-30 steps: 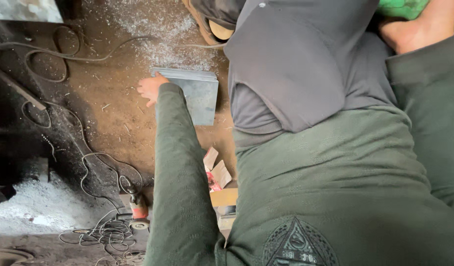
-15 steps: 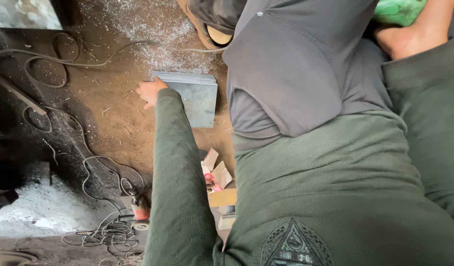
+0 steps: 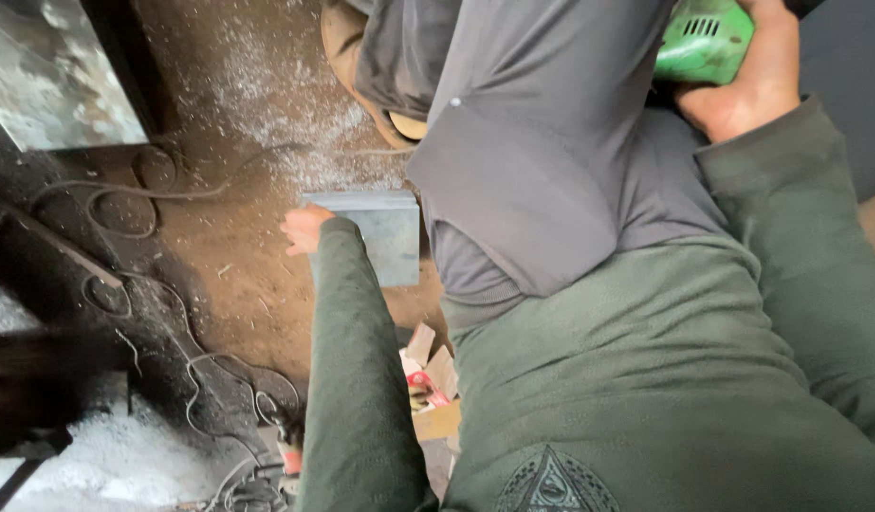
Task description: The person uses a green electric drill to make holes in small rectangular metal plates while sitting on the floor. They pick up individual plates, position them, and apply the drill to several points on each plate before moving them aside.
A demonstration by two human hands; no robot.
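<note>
Down low, left hand (image 3: 304, 228) grips grey slab (image 3: 385, 237) at its edge; right hand (image 3: 755, 81) clasps green tool (image 3: 703, 43).

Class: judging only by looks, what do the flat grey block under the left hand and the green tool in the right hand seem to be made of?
Grey block: probably metal, a dull blue-grey matte face with sharp straight edges; pale shavings lie nearby. Green tool: likely moulded plastic housing, smooth, glossy, with vent slots.

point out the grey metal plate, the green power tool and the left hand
grey metal plate (image 3: 388, 242), head view, on its flat top face
green power tool (image 3: 705, 43), head view, on its vented housing
left hand (image 3: 304, 229), head view, on the back of the hand at the plate's edge
</note>
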